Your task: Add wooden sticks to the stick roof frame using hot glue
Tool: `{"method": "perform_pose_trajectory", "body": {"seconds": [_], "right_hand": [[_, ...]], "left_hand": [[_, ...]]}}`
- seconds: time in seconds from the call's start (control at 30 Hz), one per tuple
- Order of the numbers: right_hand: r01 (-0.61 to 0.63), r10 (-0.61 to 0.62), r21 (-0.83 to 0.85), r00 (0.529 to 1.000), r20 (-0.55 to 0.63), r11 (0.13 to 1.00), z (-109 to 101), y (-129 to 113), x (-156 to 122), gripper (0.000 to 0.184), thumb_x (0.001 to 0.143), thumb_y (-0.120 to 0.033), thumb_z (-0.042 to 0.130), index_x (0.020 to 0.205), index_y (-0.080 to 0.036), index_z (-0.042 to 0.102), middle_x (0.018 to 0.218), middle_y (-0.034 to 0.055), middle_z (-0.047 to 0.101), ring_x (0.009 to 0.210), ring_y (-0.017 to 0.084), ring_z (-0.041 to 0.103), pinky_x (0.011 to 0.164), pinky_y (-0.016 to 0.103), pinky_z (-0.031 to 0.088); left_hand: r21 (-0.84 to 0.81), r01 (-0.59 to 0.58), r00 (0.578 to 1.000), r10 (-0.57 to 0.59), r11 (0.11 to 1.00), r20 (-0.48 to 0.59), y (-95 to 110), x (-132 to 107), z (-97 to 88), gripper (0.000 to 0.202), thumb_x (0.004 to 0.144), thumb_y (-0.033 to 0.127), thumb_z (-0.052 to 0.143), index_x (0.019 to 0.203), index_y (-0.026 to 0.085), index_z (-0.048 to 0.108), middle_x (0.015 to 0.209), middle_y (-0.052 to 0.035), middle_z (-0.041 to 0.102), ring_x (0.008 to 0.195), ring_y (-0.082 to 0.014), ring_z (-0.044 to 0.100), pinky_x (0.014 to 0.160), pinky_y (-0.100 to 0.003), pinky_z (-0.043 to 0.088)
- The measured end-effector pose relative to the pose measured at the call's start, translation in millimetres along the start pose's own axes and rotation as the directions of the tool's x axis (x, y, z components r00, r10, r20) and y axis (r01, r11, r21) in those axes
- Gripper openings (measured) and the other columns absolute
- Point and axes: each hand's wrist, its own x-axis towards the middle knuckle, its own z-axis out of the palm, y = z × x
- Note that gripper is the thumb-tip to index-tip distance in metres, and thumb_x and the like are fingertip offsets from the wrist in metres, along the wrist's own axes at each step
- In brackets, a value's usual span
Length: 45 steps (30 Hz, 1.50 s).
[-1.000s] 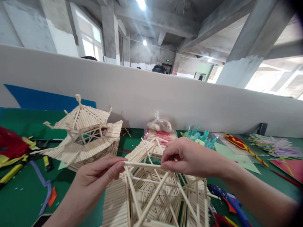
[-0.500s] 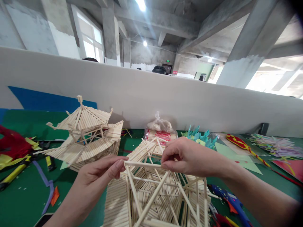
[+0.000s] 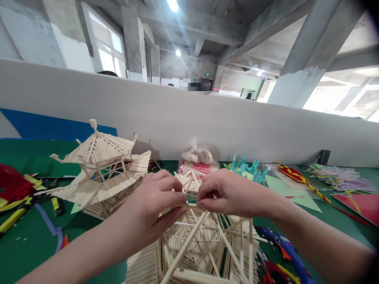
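Long white partition [image 3: 251, 126] at the far side, spanning left to right. In front of it, a green table [image 3: 17, 252] w/ craft materials spread across it.

Biggest item near the centre: a stick frame [image 3: 185, 247], pale wooden rods crossing on the diagonal, slatted panels below & behind; its near edge runs out of view. Far left of it stands a roofed stick model [image 3: 103, 152], upright, w/ sloped slat tiers & a small block on the peak.

Two bare hands meet over the top of the near frame. Left hand [image 3: 161, 199]: fingers above, thumb below, pinched round the thin stick [image 3: 192, 205] (its exact grip is partly hidden by the fingers). Right hand [image 3: 217, 193]: thumb & curled fingers nipping the same stick farther right.

Far centre, near the partition: a clear plastic bag [image 3: 197, 157]; right of it, a teal leafy ornament [image 3: 250, 171]. Near right, a blue glue gun [image 3: 284, 244], beside the frame.

Smallest, and key: that stick. Long axis approx. level, left-right, across the top of the frame. It lies to the right of the left fingertips & to the left of the right ones, w/ only a short bare stretch btwn; neither hand is clearly nearer.
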Motion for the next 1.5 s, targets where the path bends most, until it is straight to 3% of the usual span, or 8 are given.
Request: {"method": "perform_pose_trajectory", "body": {"seconds": [0.17, 0.43, 0.57, 0.83, 1.5], "right_hand": [[0.01, -0.01, -0.031, 1.0, -0.011, 0.999, 2, 2, 0, 0.016, 0.077, -0.021, 0.048, 0.069, -0.017, 0.061, 0.062, -0.0019, 0.056, 0.055, 0.008, 0.046, 0.052, 0.021, 0.034], [0.009, -0.009, 0.002, 1.0, -0.017, 1.0, -2, 4, 1, 0.021, 0.078, -0.02, 0.045, 0.058, -0.017, 0.05, 0.053, -0.0057, 0.038, 0.051, 0.007, 0.036, 0.049, 0.021, 0.029], [0.006, -0.007, 0.022, 1.0, 0.019, 1.0, -3, 7, 3, 0.019, 0.077, -0.018, 0.045, 0.059, -0.018, 0.051, 0.053, -0.006, 0.037, 0.051, 0.007, 0.034, 0.049, 0.021, 0.029], [0.057, -0.059, 0.033, 0.995, 0.076, 0.998, -3, 7, 5, 0.02, 0.079, -0.019, 0.044, 0.076, -0.016, 0.064, 0.056, -0.0048, 0.046, 0.05, 0.007, 0.037, 0.049, 0.02, 0.031], [0.11, -0.109, -0.006, 0.993, 0.043, 0.994, -1, 5, 4, 0.021, 0.081, -0.019, 0.046, 0.081, -0.013, 0.066, 0.065, -0.0012, 0.059, 0.055, 0.007, 0.044, 0.052, 0.021, 0.033]], "left_hand": [[0.068, -0.031, 0.992, 0.022, 0.997, 0.122, 2, 15, 6.3, 0.023, 0.084, 0.017, 0.043, 0.074, 0.019, 0.064, 0.071, -0.0035, 0.059, 0.073, -0.0181, 0.045, 0.066, -0.033, 0.032], [0.039, -0.014, 0.989, 0.008, 0.999, 0.147, 1, 18, 7.8, 0.023, 0.081, 0.014, 0.045, 0.071, 0.017, 0.065, 0.068, -0.0032, 0.06, 0.071, -0.0177, 0.046, 0.063, -0.031, 0.029], [0.032, -0.015, 0.99, 0.01, 0.999, 0.143, 1, 16, 7.5, 0.021, 0.081, 0.013, 0.046, 0.071, 0.018, 0.064, 0.068, -0.0022, 0.059, 0.071, -0.0173, 0.046, 0.063, -0.03, 0.028], [-0.012, -0.024, 0.993, 0.025, 1.0, 0.115, 0, 17, 8.6, 0.023, 0.082, 0.014, 0.045, 0.072, 0.018, 0.065, 0.067, -0.002, 0.06, 0.071, -0.0167, 0.047, 0.063, -0.03, 0.028], [0.007, -0.036, 0.992, 0.035, 0.999, 0.118, 2, 17, 7.5, 0.025, 0.083, 0.015, 0.045, 0.066, 0.018, 0.064, 0.064, -0.0012, 0.059, 0.069, -0.016, 0.046, 0.062, -0.029, 0.027]]}}
